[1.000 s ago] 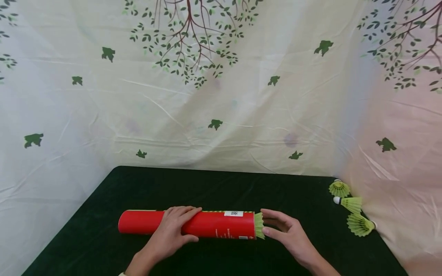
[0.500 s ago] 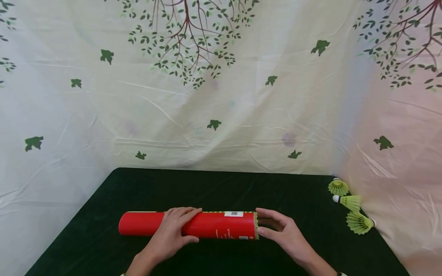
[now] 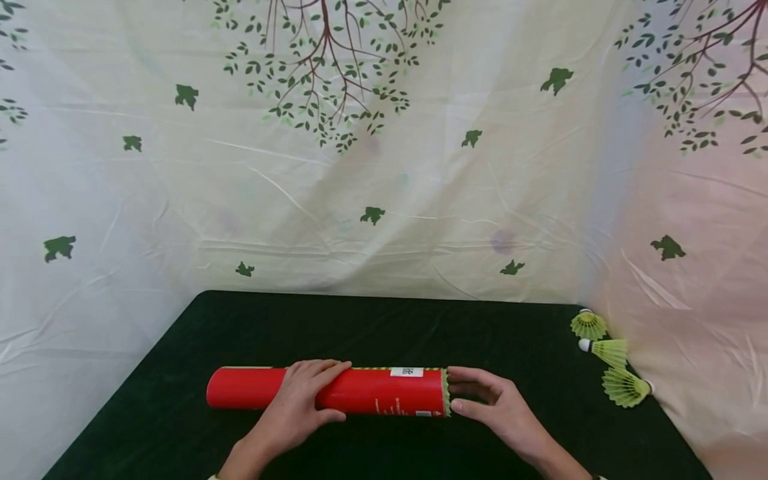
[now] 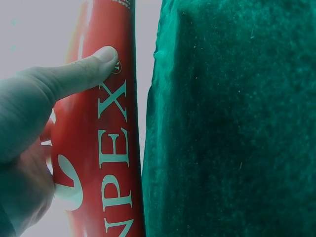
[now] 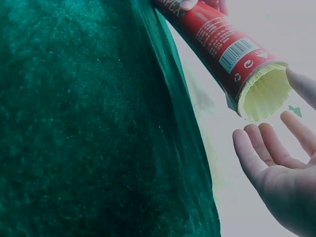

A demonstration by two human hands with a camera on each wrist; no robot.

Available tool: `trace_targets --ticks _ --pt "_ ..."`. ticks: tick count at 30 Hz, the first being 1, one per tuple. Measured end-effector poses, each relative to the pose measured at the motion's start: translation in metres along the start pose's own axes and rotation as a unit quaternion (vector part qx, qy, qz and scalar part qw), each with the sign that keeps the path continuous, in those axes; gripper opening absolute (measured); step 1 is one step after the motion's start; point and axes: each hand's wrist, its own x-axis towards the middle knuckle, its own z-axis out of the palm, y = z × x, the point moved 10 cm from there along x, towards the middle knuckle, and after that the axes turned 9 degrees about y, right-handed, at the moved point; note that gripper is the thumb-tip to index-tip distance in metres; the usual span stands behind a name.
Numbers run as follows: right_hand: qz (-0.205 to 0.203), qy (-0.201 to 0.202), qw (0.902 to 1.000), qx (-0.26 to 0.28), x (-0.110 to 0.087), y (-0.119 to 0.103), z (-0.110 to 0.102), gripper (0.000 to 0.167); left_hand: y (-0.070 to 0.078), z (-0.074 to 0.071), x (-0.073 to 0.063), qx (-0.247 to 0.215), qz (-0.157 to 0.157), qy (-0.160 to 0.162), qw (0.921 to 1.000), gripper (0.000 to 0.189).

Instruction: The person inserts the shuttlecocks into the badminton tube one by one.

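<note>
A red cardboard shuttlecock tube (image 3: 384,393) lies sideways in the head view. My left hand (image 3: 303,400) grips it around the middle, thumb on the near side and fingers over the top; the left wrist view shows that thumb (image 4: 84,74) across the lettering. At the tube's right end sits a yellow-green shuttlecock (image 5: 264,94), its skirt facing outward and its edge just at the mouth. My right hand (image 3: 501,410) is beside this end, fingers and thumb apart, fingertips right at the rim. In the right wrist view the right palm (image 5: 286,187) holds nothing.
Three yellow-green shuttlecocks lie along the right edge of the dark green table (image 3: 384,327): one at the far corner (image 3: 589,325), one on its side (image 3: 606,351) and one nearer (image 3: 625,388). A pale leaf-patterned cloth (image 3: 288,200) hangs behind and around the table.
The shuttlecock's skirt has slid left into the tube until only its edge shows. My right hand moved left with it, then drew slightly back. The left hand has kept its hold.
</note>
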Motion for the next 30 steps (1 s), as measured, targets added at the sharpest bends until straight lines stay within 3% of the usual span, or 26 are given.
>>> trace_targets --ticks 30 --pt "0.002 0.024 0.9996 -0.01 0.005 -0.0016 0.0071 0.051 -0.003 0.0006 0.0043 -0.003 0.001 -0.004 1.0 0.078"
